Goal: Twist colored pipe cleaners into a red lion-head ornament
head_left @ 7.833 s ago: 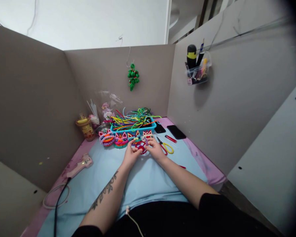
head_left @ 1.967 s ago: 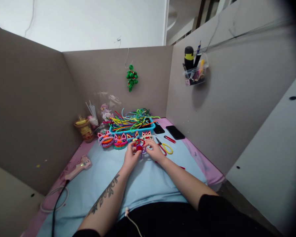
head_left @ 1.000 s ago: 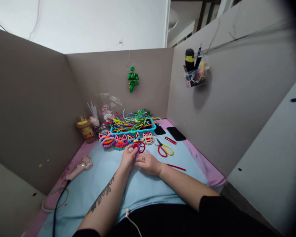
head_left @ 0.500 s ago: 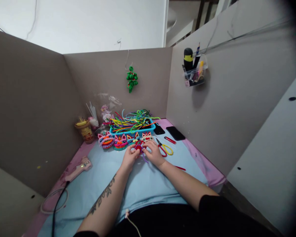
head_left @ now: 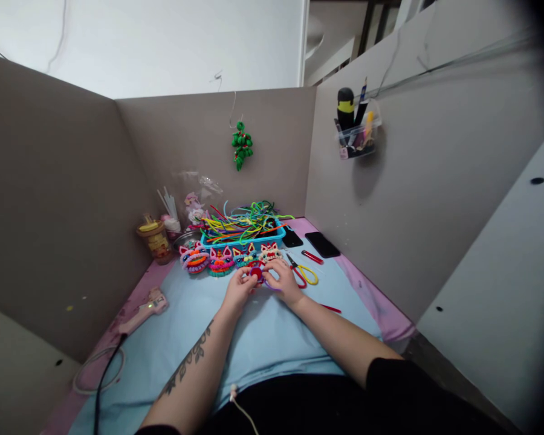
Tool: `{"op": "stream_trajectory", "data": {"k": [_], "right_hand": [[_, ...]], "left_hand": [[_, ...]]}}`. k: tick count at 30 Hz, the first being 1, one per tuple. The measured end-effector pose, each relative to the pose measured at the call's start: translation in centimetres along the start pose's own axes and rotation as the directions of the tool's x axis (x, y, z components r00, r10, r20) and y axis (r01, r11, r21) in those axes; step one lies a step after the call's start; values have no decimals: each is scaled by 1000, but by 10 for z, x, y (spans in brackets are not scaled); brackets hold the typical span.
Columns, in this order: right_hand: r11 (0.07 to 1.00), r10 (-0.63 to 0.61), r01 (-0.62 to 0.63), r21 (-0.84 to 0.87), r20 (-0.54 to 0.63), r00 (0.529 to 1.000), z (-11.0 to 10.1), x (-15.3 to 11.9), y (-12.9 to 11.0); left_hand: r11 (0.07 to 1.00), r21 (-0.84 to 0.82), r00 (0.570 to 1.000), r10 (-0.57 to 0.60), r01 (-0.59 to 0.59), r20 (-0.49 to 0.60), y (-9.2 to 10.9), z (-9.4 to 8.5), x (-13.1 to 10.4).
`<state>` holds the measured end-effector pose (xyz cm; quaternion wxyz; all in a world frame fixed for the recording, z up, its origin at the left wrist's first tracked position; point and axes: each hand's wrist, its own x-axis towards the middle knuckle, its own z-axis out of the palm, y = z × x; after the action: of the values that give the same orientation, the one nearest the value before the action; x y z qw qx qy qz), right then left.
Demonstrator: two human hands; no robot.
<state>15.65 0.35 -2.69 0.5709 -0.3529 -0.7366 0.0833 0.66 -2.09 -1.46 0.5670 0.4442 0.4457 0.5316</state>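
Between my hands is a small round red piece (head_left: 256, 274) with a purple pipe cleaner (head_left: 272, 286) along its edge. My left hand (head_left: 240, 286) pinches the left side of the piece between thumb and fingers. On the other side, the fingers of my right hand (head_left: 281, 281) are closed on the purple strand where it meets the red piece. Just behind stand several colourful animal-head figures made of pipe cleaners, among them a pink and teal one (head_left: 220, 261). Scissors (head_left: 304, 272) with red and yellow handles lie right of my right hand.
A blue basket (head_left: 242, 243) heaped with pipe cleaners stands at the back. Phones (head_left: 323, 244), a red cutter (head_left: 312, 257) and a red strip (head_left: 330, 308) lie to the right. At left are a glue gun (head_left: 144, 313) with its cord and a lidded cup (head_left: 156, 241). Partitions enclose the table.
The purple pipe cleaner's free end, which hung down in front, now bends right toward my right hand. The red piece has tilted slightly; my arms are almost unmoved.
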Motion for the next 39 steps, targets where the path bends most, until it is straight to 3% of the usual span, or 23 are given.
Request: {"op": "stream_trajectory", "data": {"k": [14, 21, 26, 39], "right_hand": [[993, 87, -90, 76, 43, 995, -2, 1, 2], [968, 175, -199, 149, 162, 971, -1, 3, 9], [972, 177, -204, 115, 211, 961, 1, 1, 14], [961, 221, -253, 109, 245, 944, 9, -4, 18]], "left_hand": [[996, 49, 997, 70, -70, 11, -5, -4, 3], [987, 100, 992, 126, -128, 27, -5, -2, 2], [978, 122, 986, 168, -167, 3, -7, -3, 4], [983, 97, 988, 153, -153, 5, -6, -2, 5]]}}
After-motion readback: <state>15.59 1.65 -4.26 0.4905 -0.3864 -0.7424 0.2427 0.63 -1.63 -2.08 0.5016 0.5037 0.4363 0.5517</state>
